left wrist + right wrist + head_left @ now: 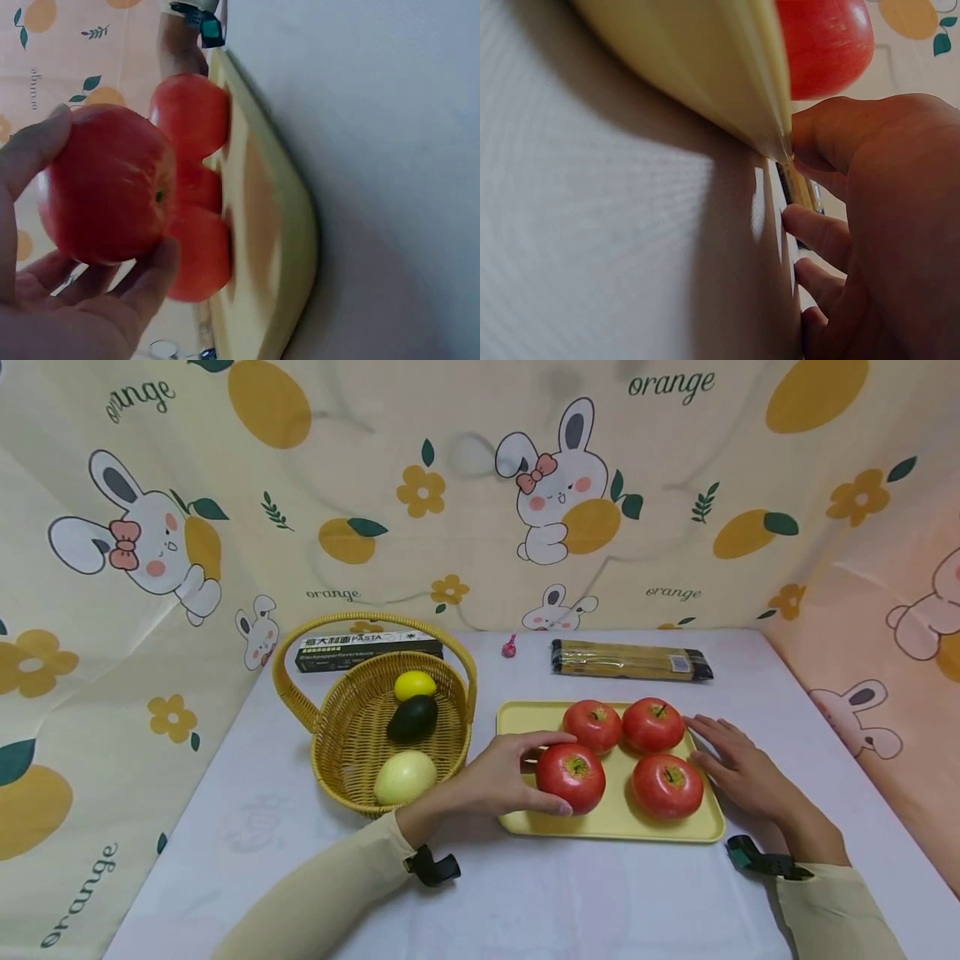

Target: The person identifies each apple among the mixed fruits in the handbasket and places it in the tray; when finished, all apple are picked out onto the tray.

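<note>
My left hand (504, 774) grips a red apple (572, 777), thumb on one side and fingers on the other; in the left wrist view this apple (105, 184) is held up at the tray's left part. Three more red apples sit on the yellow tray: one at the back (592, 727), one at back right (653, 725) and one at front right (667, 787). My right hand (746, 768) rests at the right side of the tray (615, 831). In the right wrist view its thumb (829, 127) touches the tray's rim, other fingers relaxed on the table.
Left of the tray stands a wicker basket (348, 756) with a tall handle, holding a lemon (415, 686), a dark avocado (412, 719) and a pale yellow-green fruit (405, 777). Behind are a black pasta box (322, 658), a small pink wrapped item (509, 647) and a spaghetti pack (626, 660).
</note>
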`<state>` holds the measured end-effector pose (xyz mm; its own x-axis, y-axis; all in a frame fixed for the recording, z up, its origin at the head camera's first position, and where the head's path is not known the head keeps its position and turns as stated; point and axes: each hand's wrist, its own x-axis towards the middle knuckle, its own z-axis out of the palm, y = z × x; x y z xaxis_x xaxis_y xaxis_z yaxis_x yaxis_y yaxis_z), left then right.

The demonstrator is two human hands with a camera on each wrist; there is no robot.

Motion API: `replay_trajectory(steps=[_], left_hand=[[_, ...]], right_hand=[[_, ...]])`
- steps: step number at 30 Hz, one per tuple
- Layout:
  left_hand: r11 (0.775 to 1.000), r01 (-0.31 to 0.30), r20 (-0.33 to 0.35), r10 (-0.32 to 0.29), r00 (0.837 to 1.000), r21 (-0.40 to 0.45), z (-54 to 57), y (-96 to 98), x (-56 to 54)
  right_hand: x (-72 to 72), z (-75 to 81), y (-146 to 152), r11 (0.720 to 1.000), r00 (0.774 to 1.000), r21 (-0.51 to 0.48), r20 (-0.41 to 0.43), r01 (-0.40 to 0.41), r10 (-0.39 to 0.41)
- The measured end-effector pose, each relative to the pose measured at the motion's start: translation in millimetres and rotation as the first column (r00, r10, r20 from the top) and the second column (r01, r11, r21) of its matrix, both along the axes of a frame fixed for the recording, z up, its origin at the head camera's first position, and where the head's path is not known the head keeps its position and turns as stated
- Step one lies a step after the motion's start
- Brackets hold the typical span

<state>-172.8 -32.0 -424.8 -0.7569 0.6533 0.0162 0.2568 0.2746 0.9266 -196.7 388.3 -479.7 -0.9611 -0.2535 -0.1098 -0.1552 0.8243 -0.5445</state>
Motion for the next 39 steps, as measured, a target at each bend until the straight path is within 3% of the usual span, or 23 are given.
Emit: replay_trajectory(steps=[9,16,19,23,31,35,39], left_hand=[[0.997,-0.004,0.075,0.009,0.997,-0.073,-25.1,30.1,-8.4],[0.995,-0.044,0.080,0.051,0.996,-0.087,-31.7,46.2,-8.6],[0.990,-0.078,0.036,0.083,0.996,-0.115,-33.1,51.4,-6.8],[0.979,-0.121,-0.086,0.108,0.990,-0.166,-32.7,55.9,-4.2],[0.948,-0.162,-0.268,0.086,0.959,-0.275,-24.4,55.2,5.1],[0.931,-0.184,-0.326,0.075,0.942,-0.316,-19.2,44.9,12.7],[0.945,-0.187,-0.332,0.092,0.939,-0.267,-8.8,21.6,20.1]], right_hand=[[-0.1,1.0,1,1.000,1.000,0.004,0.000,-0.003,0.003],[-1.0,0.9,0,1.000,1.000,0.007,0.003,0.010,-0.010],[-1.5,0.8,0,1.000,1.000,0.006,0.004,0.010,-0.010],[-1.6,0.9,0,1.000,1.000,0.005,0.009,0.009,-0.010],[-2.2,2.2,-1,1.000,1.000,0.007,0.018,0.012,-0.012],[-2.2,3.3,-1,1.000,1.000,0.016,0.018,0.008,-0.009],[-0.2,9.5,0,0.997,0.999,0.069,0.029,0.022,-0.024]])
